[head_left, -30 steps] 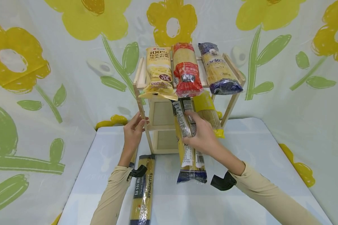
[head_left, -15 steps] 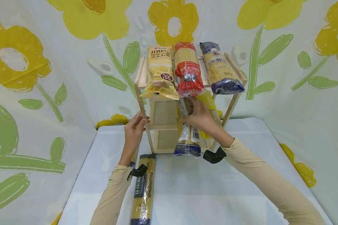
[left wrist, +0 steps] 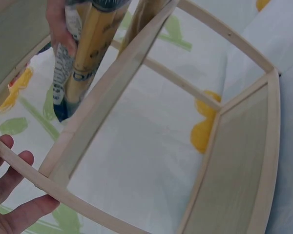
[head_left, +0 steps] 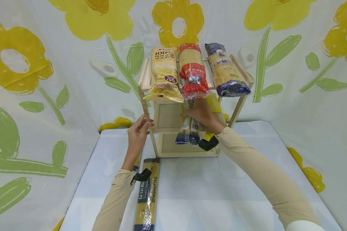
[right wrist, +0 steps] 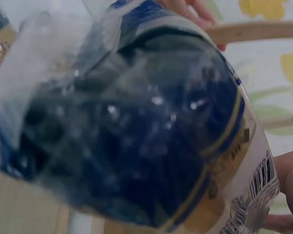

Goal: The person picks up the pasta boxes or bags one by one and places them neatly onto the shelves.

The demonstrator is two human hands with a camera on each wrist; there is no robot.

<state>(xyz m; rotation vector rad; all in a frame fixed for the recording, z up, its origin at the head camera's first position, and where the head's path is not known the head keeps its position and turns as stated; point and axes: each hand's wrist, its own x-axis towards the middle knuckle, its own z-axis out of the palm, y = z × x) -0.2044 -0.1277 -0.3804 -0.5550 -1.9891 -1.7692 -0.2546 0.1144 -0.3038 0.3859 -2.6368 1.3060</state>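
My right hand (head_left: 204,115) grips a pasta packet (head_left: 188,137) with a clear wrapper and dark blue end, inside the middle level of a small wooden rack (head_left: 188,154). The red pasta bag above hides its far end. Close up in the right wrist view, the crinkled blue end of the packet (right wrist: 146,141) fills most of the picture. My left hand (head_left: 137,134) holds the rack's front left post, and the left wrist view shows its fingers (left wrist: 31,209) on both sides of that wooden bar. A yellow-ended pasta packet (head_left: 215,107) lies on the same level, right of the right hand.
On the rack's top lie a cream pasta bag (head_left: 164,72), a red pasta bag (head_left: 193,75) and a blue-ended pasta bag (head_left: 229,72). A spaghetti packet (head_left: 147,192) lies on the table (head_left: 219,199) near the left forearm, another partly hidden beside it.
My right hand has pushed the blue-ended packet away from me, deeper into the rack; its near end has moved back and slightly left. The left hand stays on the post.
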